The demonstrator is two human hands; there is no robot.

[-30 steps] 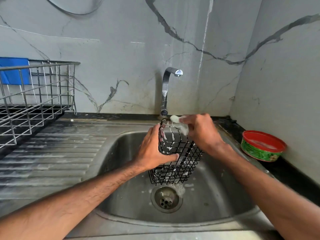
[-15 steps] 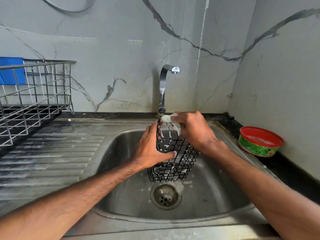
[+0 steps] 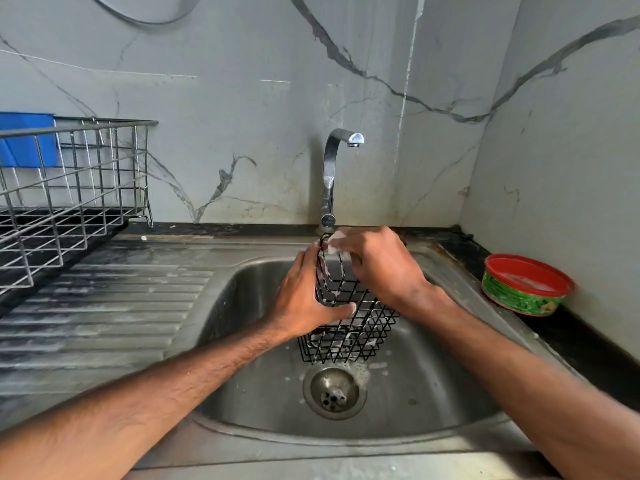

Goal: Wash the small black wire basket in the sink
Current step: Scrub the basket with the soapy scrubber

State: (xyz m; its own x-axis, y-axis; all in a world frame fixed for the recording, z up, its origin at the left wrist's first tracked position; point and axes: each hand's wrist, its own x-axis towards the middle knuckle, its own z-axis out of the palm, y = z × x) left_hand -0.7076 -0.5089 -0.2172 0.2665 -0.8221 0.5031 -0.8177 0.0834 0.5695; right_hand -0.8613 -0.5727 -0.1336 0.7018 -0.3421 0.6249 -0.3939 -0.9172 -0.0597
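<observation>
Blue item (image 3: 26,140): one, at the far left edge behind the rack bars; what it is cannot be told.
Dish rack (image 3: 72,188): one, of silver wire, standing at the left end against the marbled wall.
Drainboard (image 3: 114,306): one ribbed steel stretch between the rack and the basin, streaked with wet and pale marks.
Left hand (image 3: 303,299): one of two hands in view, reaching from the lower left. Its fingers (image 3: 343,309) are curled round the left side of the basket, with the thumb laid across the near face.
Small black wire basket (image 3: 349,327): one, held in the air over the sink, tilted with its top rim toward the tap and its bottom just above the drain. White suds cling to several of its wires.
Tap (image 3: 332,174): one chrome swan-neck at the back rim, straight behind the basket.
Drain (image 3: 334,393): one, in the basin floor, with a patch of foam (image 3: 360,370) at its upper right edge.
White pad (image 3: 334,242): one small soapy piece, pressed against the basket's top rim.
Right hand (image 3: 379,268): the second hand, coming from the lower right, fingertips pinching the pad at the rim.
Sink (image 3: 450,386): one steel basin, wet.
Tub (image 3: 526,285): one, with a red rim and green side and pale contents, near the right wall.
Desk (image 3: 588,344): dark, carrying the tub.
</observation>
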